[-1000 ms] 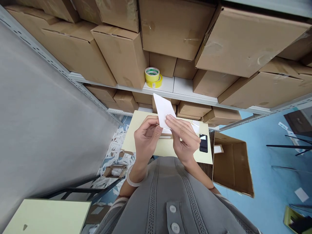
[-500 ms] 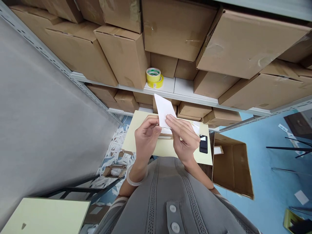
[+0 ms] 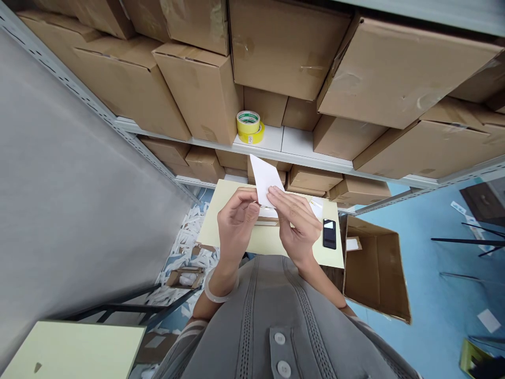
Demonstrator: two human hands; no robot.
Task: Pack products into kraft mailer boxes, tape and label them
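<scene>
A blank white card (image 3: 265, 178) is held up at a tilt above the pale yellow table (image 3: 211, 221). My right hand (image 3: 296, 223) grips it, fingers laid across its lower right face and the thumb side turned underneath. At its lower left corner, my left hand (image 3: 239, 218) is closed in a pinch, thumb and fingertips at the edge. Below the hands, a cardboard box with a white top (image 3: 268, 220) lies partly hidden on the table. To the right of my right hand lies a black phone (image 3: 329, 234).
Yellow tape rolls (image 3: 250, 126) stand on the shelf (image 3: 303, 139) ahead, among cardboard boxes (image 3: 197, 89). An opened large carton (image 3: 379, 273) stands right of the table. White paper strips (image 3: 189, 231) litter the floor at left, beside a grey wall (image 3: 79, 184).
Almost nothing differs. Both hands and the card have shifted very slightly, the card's tip a touch lower.
</scene>
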